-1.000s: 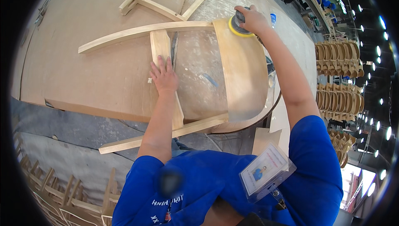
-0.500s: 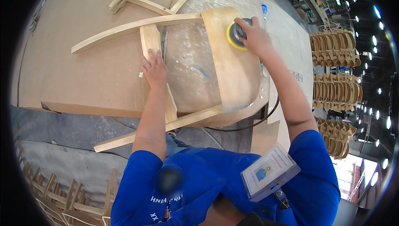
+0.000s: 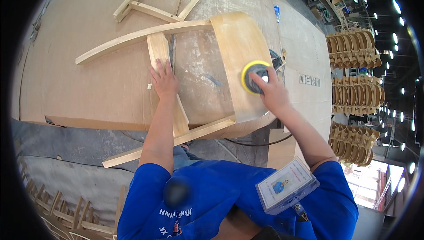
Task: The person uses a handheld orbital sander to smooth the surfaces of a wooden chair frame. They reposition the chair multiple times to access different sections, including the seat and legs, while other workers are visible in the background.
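A pale wooden chair-back frame lies flat before me, with a wide curved panel [image 3: 238,41] at its right end and a crossbar [image 3: 157,48] between its two long legs. My left hand [image 3: 165,81] rests on the crossbar, fingers extended and slightly parted. My right hand [image 3: 276,95] grips a round sander [image 3: 253,70] with a black body and yellow rim. Its disc sits against the nearer half of the panel, by the outer edge. Part of the sander is hidden under my fingers.
Brown cardboard [image 3: 66,90] covers the worktable. A smaller wooden frame [image 3: 154,11] lies beyond the chair back, and a blue-labelled bottle [image 3: 277,12] stands at the far right. A dark hose [image 3: 260,144] hangs below the near edge. Stacked curved wooden parts [image 3: 355,94] line the right side.
My right hand has brought the sander toward me along the panel, from its far half to its nearer half. My left hand stays on the crossbar. The view has shifted slightly.
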Available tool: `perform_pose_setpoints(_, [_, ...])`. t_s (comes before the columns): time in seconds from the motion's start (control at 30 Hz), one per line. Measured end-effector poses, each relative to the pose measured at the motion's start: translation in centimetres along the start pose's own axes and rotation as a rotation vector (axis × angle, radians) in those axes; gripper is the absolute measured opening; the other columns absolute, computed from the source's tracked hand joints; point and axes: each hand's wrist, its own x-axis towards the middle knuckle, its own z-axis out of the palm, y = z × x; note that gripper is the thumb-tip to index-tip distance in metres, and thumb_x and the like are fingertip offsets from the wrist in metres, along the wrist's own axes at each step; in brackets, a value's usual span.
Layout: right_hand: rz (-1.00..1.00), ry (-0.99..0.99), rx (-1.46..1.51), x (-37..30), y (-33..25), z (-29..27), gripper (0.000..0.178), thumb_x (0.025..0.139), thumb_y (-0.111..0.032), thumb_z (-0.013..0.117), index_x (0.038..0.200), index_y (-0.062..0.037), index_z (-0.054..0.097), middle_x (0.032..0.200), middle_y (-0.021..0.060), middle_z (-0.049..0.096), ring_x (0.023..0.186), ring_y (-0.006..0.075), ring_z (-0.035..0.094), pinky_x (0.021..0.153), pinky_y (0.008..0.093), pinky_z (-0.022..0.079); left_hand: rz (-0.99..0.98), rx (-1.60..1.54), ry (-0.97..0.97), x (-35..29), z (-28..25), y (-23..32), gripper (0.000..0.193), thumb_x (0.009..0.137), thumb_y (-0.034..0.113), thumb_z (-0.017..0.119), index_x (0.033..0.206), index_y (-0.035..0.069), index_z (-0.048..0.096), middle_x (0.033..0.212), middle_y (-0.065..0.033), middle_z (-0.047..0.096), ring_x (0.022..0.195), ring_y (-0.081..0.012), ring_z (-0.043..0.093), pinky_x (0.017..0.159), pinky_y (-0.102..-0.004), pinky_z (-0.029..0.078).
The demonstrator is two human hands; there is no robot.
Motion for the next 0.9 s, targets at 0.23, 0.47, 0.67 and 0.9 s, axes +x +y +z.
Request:
perform_pose_setpoints(0.23, [0.109, -0.055, -0.037, 11.7, 2.2, -1.4, 0.065, 0.079, -0.011, 0.072, 0.134, -0.0355, 0.05, 0.124, 0.0155, 0.048, 0.094, 0.0385, 0.065, 0.078, 0.0459, 0.055, 0.022, 0.004, 0.023, -0.2, -0.2, 0.0, 0.061, 0.094, 0.026, 0.05, 0.152, 0.022, 0.032, 0.161, -0.0121, 0.017, 0.142, -0.0478, 0.019, 0.114, -0.0523, 0.023])
perform_pose_setpoints(0.47, [0.176, -0.11, -0.098, 23.2, 3.5, -0.7, 0.067, 0.079, -0.018, 0.076, 0.136, -0.0358, 0.046, 0.124, 0.0166, 0.05, 0.1, 0.0388, 0.064, 0.084, 0.0458, 0.054, 0.046, -0.015, 0.04, -0.4, -0.6, 0.1, 0.059, 0.094, 0.025, 0.05, 0.151, 0.02, 0.034, 0.161, -0.0135, 0.018, 0.142, -0.0488, 0.019, 0.114, -0.0527, 0.023])
perform_pose_setpoints(0.67, [0.24, -0.189, -0.112, 28.0, 2.0, 0.1, 0.059, 0.085, -0.024, 0.065, 0.138, -0.0397, 0.046, 0.138, 0.0167, 0.043, 0.108, 0.0361, 0.064, 0.09, 0.0428, 0.053, 0.047, -0.041, 0.038, -0.3, -0.6, 0.0, 0.057, 0.095, 0.025, 0.049, 0.15, 0.019, 0.035, 0.16, -0.0141, 0.018, 0.142, -0.0498, 0.018, 0.115, -0.0538, 0.02])
perform_pose_setpoints(0.9, [0.235, -0.252, 0.013, 19.2, -1.8, -0.3, 0.06, 0.087, -0.01, 0.055, 0.141, -0.0341, 0.044, 0.142, 0.023, 0.037, 0.109, 0.0376, 0.063, 0.086, 0.0444, 0.054, 0.08, -0.08, 0.061, -0.3, -1.2, 0.0, 0.06, 0.093, 0.027, 0.054, 0.149, 0.016, 0.037, 0.158, -0.0179, 0.022, 0.141, -0.0518, 0.02, 0.113, -0.0569, 0.023])
